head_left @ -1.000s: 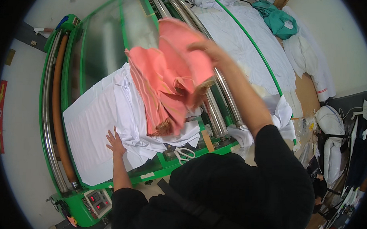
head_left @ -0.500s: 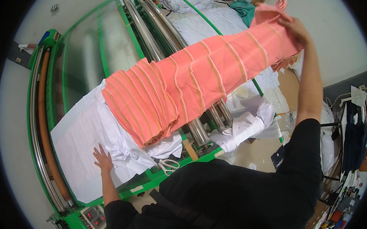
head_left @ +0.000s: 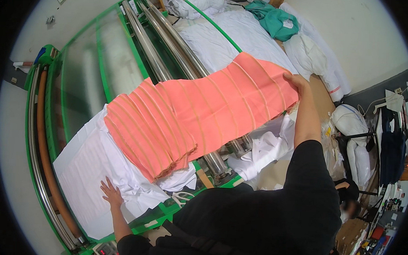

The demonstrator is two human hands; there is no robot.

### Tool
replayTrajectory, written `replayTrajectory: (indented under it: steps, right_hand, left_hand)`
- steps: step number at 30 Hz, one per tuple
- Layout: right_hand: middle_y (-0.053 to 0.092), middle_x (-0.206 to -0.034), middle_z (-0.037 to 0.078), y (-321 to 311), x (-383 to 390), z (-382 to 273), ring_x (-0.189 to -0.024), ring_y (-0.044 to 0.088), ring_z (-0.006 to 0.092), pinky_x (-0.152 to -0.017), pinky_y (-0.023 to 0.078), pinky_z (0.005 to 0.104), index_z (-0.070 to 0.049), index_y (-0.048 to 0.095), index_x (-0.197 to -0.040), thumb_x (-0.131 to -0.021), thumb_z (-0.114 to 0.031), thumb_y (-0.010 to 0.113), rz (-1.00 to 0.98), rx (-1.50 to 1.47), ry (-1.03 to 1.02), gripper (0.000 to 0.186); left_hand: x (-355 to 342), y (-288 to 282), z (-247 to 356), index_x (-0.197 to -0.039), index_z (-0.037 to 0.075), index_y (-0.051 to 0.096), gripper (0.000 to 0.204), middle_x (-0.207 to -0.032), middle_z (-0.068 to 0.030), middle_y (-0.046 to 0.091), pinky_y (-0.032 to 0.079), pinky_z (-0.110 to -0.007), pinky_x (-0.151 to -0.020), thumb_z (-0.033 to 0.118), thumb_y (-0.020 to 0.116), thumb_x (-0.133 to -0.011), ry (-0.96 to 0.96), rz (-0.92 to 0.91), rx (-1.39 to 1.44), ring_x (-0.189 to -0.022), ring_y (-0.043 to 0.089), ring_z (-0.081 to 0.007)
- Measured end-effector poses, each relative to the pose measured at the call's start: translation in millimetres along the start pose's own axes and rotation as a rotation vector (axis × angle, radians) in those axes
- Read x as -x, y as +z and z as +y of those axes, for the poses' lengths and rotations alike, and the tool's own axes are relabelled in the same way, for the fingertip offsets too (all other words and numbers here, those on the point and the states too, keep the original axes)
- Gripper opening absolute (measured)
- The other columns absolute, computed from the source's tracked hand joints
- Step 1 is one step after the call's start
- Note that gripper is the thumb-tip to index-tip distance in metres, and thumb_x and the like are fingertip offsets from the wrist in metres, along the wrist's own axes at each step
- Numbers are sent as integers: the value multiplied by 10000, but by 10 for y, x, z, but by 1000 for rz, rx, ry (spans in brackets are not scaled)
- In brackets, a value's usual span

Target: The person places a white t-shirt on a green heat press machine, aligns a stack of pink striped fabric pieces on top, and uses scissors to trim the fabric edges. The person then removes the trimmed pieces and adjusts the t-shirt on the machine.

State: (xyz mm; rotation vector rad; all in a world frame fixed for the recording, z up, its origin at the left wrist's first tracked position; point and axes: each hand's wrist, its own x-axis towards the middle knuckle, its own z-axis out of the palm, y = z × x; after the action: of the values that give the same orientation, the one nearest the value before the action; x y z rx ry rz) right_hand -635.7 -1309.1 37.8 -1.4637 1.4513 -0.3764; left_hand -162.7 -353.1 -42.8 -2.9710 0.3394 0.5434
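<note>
We look down into a workroom with pale walls (head_left: 346, 36), where a large machine with a green frame and grey metal panels (head_left: 121, 61) occupies the left side. Beyond its right edge we find a broad, wrinkled white cloth (head_left: 225, 43) spread out. A long, coral-pink woven cloth with tan and white stripes (head_left: 209, 109) crosses the machine: its left end lies in close folds over a rumpled white fabric (head_left: 126, 169), while its right end is raised beyond the machine's right edge. Smooth, flat white sheets (head_left: 81, 168) cover the machine's near left corner. Polished cylindrical metal rollers (head_left: 164, 45) run along the right edge, passing beneath the coral-pink cloth; a long brown cylindrical roller (head_left: 46, 144) follows the left edge. We note the right hand (head_left: 297, 85) grasping the coral-pink cloth at its raised end, and the left hand (head_left: 112, 194), released, resting on the white sheets with fingers spread. Smallest, white-handled scissors (head_left: 178, 198) lie at the near edge, partly hidden by the person's black garment (head_left: 259, 215).
</note>
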Motion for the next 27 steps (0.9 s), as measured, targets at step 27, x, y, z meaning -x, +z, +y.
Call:
replayTrajectory:
  steps: [27]
  right_hand:
    - [715, -1198, 250, -490, 1067, -1475, -1116, 685, 440, -944, 534, 547, -17, 697, -1179, -955, -446, 612, 660, 903, -244, 491]
  left_hand:
    - [-71, 146, -275, -1687, 327, -16, 795, -1753, -123, -112, 114, -840, -1124, 588, 390, -1055, 35, 40, -12, -1592, -38, -472]
